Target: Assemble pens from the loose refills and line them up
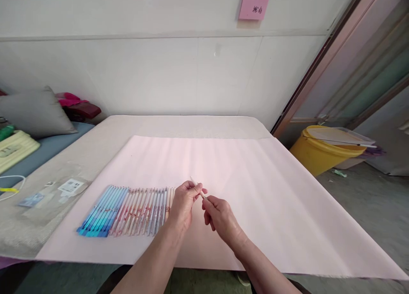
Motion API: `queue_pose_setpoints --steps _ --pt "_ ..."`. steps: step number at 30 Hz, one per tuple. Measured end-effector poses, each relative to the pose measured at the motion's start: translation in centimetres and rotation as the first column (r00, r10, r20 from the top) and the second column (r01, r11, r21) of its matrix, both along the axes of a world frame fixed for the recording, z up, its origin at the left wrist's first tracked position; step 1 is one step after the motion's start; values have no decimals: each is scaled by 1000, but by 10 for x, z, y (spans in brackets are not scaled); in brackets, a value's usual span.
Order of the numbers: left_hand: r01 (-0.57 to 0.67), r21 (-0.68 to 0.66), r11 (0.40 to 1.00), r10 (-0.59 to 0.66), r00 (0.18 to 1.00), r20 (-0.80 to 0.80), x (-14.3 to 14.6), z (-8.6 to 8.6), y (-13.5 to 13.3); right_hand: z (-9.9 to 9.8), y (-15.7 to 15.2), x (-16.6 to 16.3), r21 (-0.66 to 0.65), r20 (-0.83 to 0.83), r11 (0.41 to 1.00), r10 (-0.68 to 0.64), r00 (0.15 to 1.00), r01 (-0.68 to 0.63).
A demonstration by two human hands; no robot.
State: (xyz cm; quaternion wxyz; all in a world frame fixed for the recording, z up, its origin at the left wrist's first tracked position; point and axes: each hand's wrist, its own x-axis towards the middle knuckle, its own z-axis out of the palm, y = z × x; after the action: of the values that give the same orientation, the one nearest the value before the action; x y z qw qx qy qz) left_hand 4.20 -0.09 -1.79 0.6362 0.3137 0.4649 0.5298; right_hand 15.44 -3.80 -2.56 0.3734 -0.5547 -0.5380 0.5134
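Both of my hands hold one thin pale pen [194, 183] above a pink sheet [255, 179] spread over the table. My left hand [184, 202] pinches the pen's middle, its fingers closed. My right hand [220, 217] grips the pen's near end with closed fingers. Just left of my left hand, a row of several pens [128, 211] lies side by side on the sheet, blue ones at the left and pale patterned ones toward the right.
Clear plastic bags with labels [54, 196] lie on the table's left part. A grey cushion [35, 113] and a yellowish pack [14, 149] rest on a bench at the left. A yellow bucket [319, 153] stands on the floor at the right. A pink note [254, 2] hangs on the wall.
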Motion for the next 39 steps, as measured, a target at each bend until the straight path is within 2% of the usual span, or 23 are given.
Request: queue_pose_setpoints --steps 3,5,8,11,14,16,18,20,23,26,31,36,39 --pt "-65 5 998 65 988 -140 0 -5 0 -5 -1 -5 225 307 969 -169 937 101" --pt "-46 -7 999 46 993 -110 -1 -4 0 -6 1 -5 228 328 970 -156 932 83" --pt "48 -11 999 -47 996 81 -5 2 0 -1 5 1 53 149 999 -4 989 -4" --pt "93 2 996 -92 978 186 -10 8 0 7 7 9 -122 -164 987 85 983 -106" --pt "106 7 994 -105 969 225 -12 12 1 11 6 12 -257 -533 934 77 843 -248" --pt "114 8 993 -112 967 228 -12 12 1 12 5 11 -295 -658 903 46 752 -313" --pt "87 8 996 -87 977 193 -11 9 2 10 5 9 -284 -658 908 49 752 -308" --pt "24 7 1000 -24 990 138 -12 5 3 9 4 7 -231 -556 942 77 828 -242" --pt "-47 8 999 46 997 65 -12 1 3 6 4 4 -123 -317 985 79 945 -124" --pt "-9 12 1000 8 997 74 -12 4 3 6 4 4 -88 -229 993 57 972 -79" --pt "114 20 993 -116 971 209 -13 12 2 7 5 9 -113 -319 989 54 946 -95" --pt "76 3 997 -75 969 234 -15 5 5 6 8 11 -261 -589 951 -21 808 -166" --pt "34 -7 999 -31 967 251 -15 3 8 7 10 12 -274 -647 947 -52 760 -169"
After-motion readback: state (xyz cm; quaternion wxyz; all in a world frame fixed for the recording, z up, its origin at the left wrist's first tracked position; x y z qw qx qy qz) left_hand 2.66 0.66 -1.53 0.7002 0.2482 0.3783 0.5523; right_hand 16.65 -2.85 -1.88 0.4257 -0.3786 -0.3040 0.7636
